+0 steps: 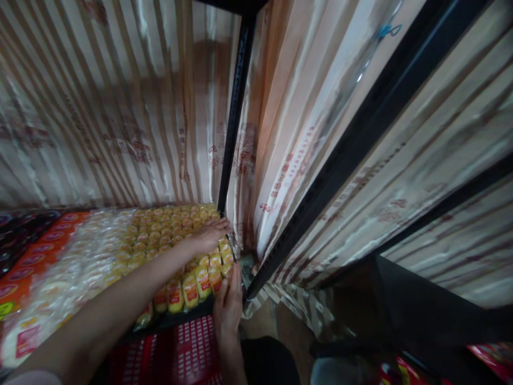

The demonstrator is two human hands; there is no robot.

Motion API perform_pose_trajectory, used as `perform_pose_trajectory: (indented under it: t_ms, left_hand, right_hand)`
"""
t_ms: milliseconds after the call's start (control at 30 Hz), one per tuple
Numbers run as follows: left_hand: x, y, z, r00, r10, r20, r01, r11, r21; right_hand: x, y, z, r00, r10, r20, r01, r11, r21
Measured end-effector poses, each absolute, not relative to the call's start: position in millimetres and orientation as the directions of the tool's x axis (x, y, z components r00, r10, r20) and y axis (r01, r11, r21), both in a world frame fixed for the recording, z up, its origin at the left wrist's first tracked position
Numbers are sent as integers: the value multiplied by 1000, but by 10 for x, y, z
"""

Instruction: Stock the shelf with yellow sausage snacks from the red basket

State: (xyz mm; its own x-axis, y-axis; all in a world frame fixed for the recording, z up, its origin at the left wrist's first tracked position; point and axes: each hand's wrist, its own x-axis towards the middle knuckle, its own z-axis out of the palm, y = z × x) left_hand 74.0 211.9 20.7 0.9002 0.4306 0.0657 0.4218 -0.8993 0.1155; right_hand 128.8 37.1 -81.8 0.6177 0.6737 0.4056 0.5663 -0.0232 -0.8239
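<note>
Rows of small yellow plastic-wrapped cakes (190, 289) with red labels stand close together on a dark shelf (176, 321). My left hand (210, 235) reaches across and lies over the cakes at the back right corner, by the black post. Its fingers look stretched out, though somewhat blurred. Upright at the shelf's right end is my right hand (228, 305), its straight fingers pointing up along the side of the last cakes. Neither hand visibly holds a cake; what lies under my left palm is hidden.
White wrapped packs (68, 278), an orange strip of packs (42, 251) and dark packs (18, 235) fill the shelf leftward. A red basket (196, 347) sits below. Black posts (236, 101) and printed plastic curtains (160, 107) close off the back and right.
</note>
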Motion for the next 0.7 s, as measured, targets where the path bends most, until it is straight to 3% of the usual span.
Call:
perform_pose_trajectory:
  t_ms: [167, 333, 700]
  left_hand:
    - [531, 1837, 171, 923, 381, 51, 369, -915, 163]
    - [587, 1703, 254, 944, 328, -28, 329, -936, 122]
    - [815, 1820, 320, 944, 328, -36, 330, -937, 114]
  right_hand:
    - [1314, 198, -1050, 556, 690, 463, 688, -70, -722]
    - [1375, 301, -1062, 550, 672, 497, 717, -75, -693]
    - [1384, 480, -993, 673, 605, 425, 616, -142, -775]
